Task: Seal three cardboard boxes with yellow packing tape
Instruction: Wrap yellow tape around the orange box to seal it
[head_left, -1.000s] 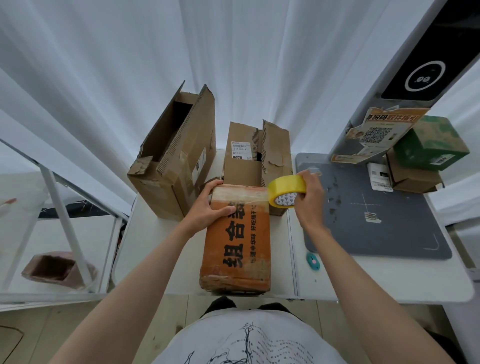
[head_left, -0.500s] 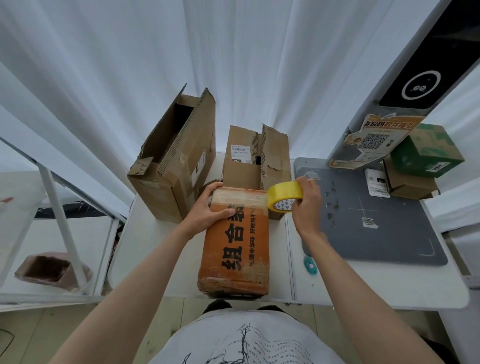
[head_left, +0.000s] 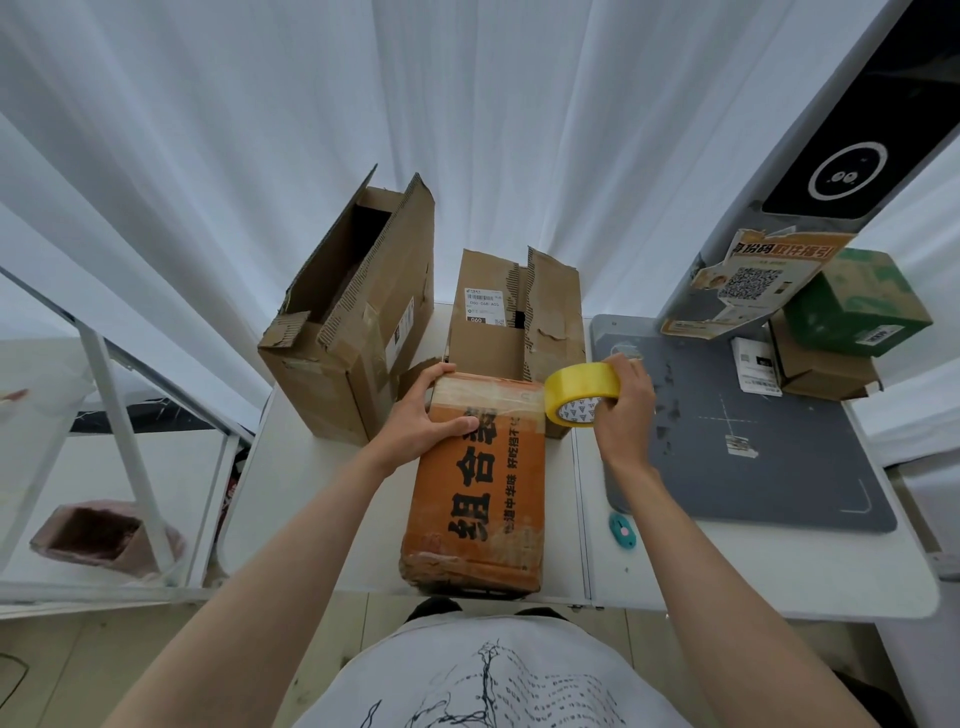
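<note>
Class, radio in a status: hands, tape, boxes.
Left hand grips orange box. Right hand holds yellow tape roll at its far end. Two brown boxes behind, open.

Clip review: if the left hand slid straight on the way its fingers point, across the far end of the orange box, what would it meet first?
Probably the tape roll, held by the right hand at the orange box's far right corner. The left hand points rightward along that end; depth is uncertain.
</note>
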